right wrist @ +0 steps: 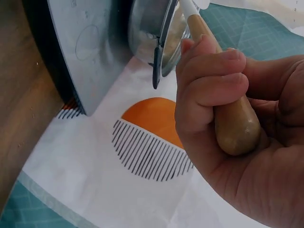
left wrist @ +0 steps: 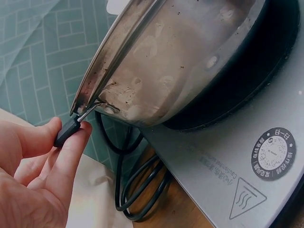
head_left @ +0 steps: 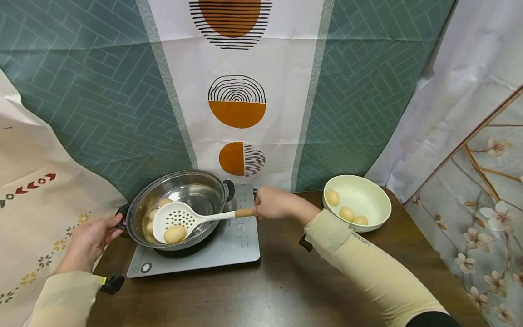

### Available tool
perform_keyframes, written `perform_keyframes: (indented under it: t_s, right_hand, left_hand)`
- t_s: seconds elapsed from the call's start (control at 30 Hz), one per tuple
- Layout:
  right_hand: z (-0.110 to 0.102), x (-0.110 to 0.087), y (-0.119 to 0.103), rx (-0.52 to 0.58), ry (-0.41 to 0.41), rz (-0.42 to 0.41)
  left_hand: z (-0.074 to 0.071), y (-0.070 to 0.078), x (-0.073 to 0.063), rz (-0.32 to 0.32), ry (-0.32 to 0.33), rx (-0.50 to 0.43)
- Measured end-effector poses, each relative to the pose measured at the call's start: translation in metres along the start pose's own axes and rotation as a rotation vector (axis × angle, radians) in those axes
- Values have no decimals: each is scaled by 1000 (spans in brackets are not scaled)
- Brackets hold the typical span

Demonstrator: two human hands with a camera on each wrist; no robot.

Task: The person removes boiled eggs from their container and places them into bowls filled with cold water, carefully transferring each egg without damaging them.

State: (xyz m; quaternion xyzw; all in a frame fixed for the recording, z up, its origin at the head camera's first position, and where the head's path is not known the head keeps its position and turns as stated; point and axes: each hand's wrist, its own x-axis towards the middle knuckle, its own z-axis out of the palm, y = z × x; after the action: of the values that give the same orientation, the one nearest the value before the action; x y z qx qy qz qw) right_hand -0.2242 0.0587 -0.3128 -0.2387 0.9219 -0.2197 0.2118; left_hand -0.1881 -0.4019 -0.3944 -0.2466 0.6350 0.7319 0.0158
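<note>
Backdrop is green tile-print cloth (head_left: 98, 81) with a white strip (head_left: 282, 91) of orange circles down the middle; cream patterned cloth (head_left: 53, 154) on the left, flower-print cloth (head_left: 486, 254) on the right. Brown wood table (head_left: 278, 290) below. Flat grey cooker (head_left: 245, 247) sits left of centre on it, with the steel pot (head_left: 204, 195) over its dark round zone. Can't tell if the pot base sits flat.

Your left hand (head_left: 91, 237) has the pot's near-left black handle (left wrist: 67, 132): fingers (left wrist: 73, 154) closed down to a pinch, thumb on one face, fingertips on the other. The far-right handle (head_left: 230, 190) is free. Black cord (left wrist: 118, 185) loops beside the cooker, under that left handle.

Your right hand (head_left: 274, 203) has the spoon (head_left: 210, 217), white with a holed head, by its wooden end (right wrist: 237, 126). Fingers curled right round the wood, no gap. Spoon shaft crosses the pot's right rim; the head is over the left half of the pot, with one tan egg (head_left: 175, 234) lying in its near edge. More eggs (head_left: 165, 202) show in the pot along the left side, beside and partly behind the spoon head; full count hidden.

Cream bowl (head_left: 373, 197) is at the table's back right, well apart from the pot, three eggs (head_left: 347, 214) inside along its left and near wall.
</note>
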Motion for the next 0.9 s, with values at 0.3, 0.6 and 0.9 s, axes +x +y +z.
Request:
perform_keyframes:
  t_s: [0.3,0.6,0.9]
  right_hand:
    - [3,-1,7,143,-18,17]
    - [1,-9,8,238,13,48]
    - [-4,-17,13,287,54,76]
  left_hand:
    - [-1,0,0,0,-17,-15]
    - [-2,-2,1,-2,-4,-11]
    - [-2,-2,1,4,-15,-22]
